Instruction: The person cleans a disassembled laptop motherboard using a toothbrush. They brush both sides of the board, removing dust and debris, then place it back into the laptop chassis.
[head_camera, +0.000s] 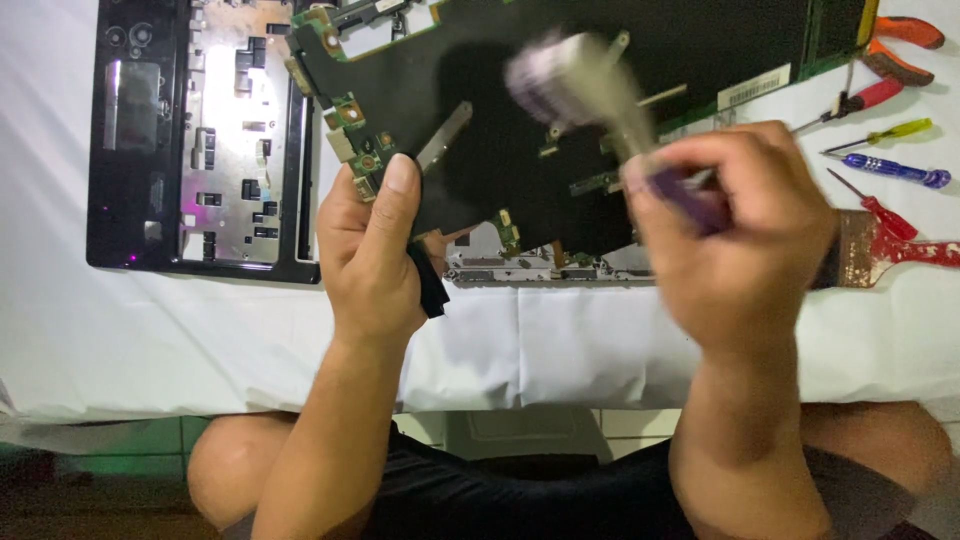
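Closest in, bare knees sit under the white-covered table (200, 340). Above them the left hand (372, 250) pinches the lower left edge of a dark circuit board (480, 120), thumb flat on it. The blurred right hand (735, 225) is closed around a purple-handled tool (600, 100), just right of the board's middle. Screwdrivers (890, 150) lie farther right.

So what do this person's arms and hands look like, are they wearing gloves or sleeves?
No gloves and no sleeves in view: the left hand and right hand are bare, as are both forearms. No rings, watch or bracelets show. The right hand is blurred, so its fine detail is unclear. Dark clothing shows near the lap.
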